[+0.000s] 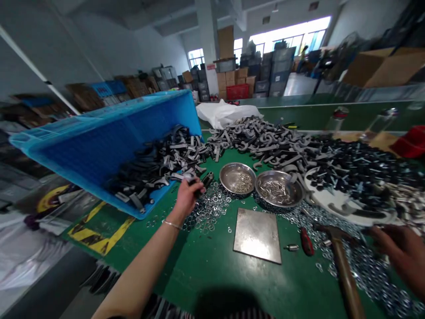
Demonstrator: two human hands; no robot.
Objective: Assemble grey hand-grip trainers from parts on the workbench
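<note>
One dark part (pixel 208 178) is at the fingertips of the left hand (pixel 187 196), which pinches it between thumb and fingers, its long axis seeming to slant forward and right, toward the nearby metal dish (pixel 230 174). Well apart across the table (pixel 199 270), the right hand (pixel 400 252) is beside the hammer (pixel 343 266); blur hides whether it grips anything.

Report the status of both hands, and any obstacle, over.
Left hand holding dark part. Right hand beside hammer, grip unclear. Hammer lies between right hand and metal plate.
</note>
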